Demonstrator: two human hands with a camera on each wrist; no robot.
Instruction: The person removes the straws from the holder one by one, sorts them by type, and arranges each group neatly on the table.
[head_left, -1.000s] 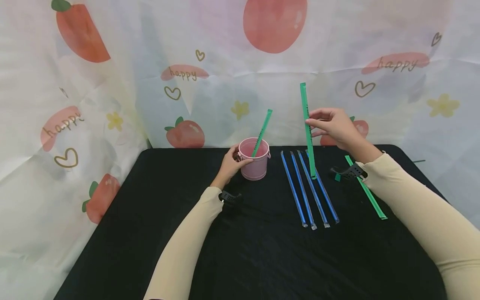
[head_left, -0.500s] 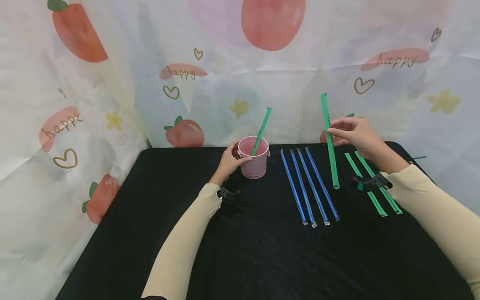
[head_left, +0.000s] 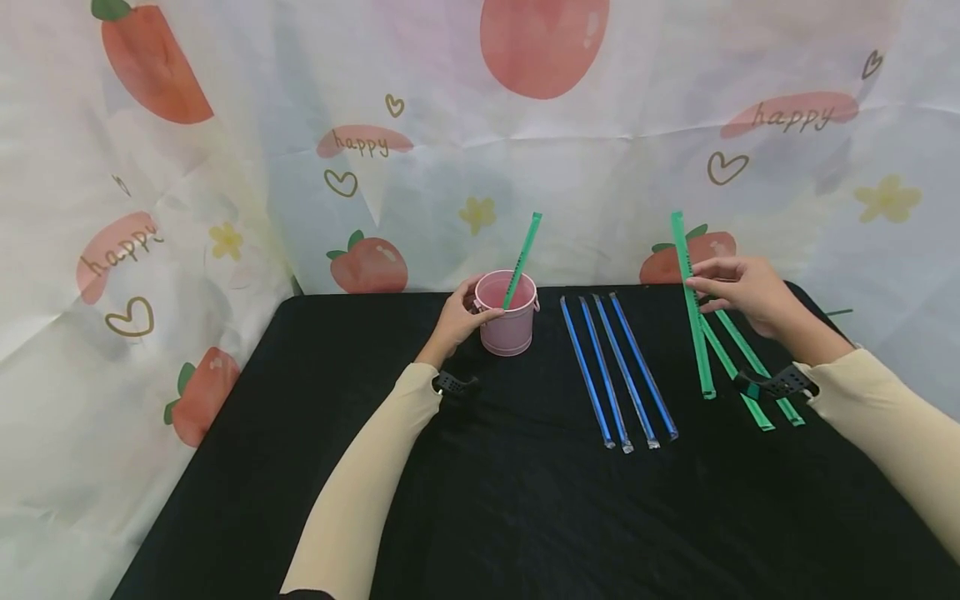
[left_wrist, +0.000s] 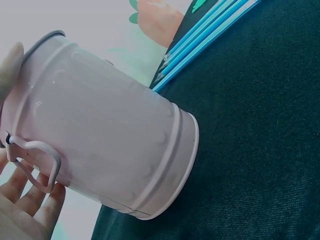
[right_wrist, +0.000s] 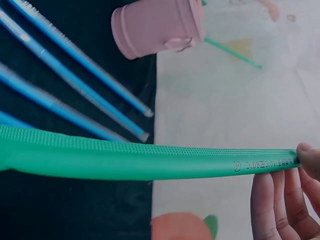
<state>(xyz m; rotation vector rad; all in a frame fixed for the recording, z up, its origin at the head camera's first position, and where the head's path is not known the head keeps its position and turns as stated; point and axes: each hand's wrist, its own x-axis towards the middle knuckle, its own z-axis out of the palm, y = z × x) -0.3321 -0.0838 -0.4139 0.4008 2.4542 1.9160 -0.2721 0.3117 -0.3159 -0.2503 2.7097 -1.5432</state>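
Note:
My left hand (head_left: 452, 323) holds a small pink bucket (head_left: 507, 335) at its left side, thumb near the rim and fingers around the side. The bucket stands upright. One green wrapped straw (head_left: 522, 260) leans in it, its lower end hidden inside. At the right, my right hand (head_left: 744, 293) pinches another green wrapped straw (head_left: 697, 329) between thumb and fingers. That straw is nearly upright, and printing shows on its wrapper (right_wrist: 150, 162) in the right wrist view. Two more green straws (head_left: 750, 350) lie on the table beneath this hand, partly hidden by the hand and watch strap.
Several blue straws (head_left: 588, 371) in clear wrappers lie side by side between the bucket and the green straws. The table has a black cloth (head_left: 525, 500). A printed fabric backdrop (head_left: 435, 167) hangs behind and at the left.
My right hand has moved right and lower with the green straw, from above the blue straws to beside the green ones on the table. My left hand stays on the bucket.

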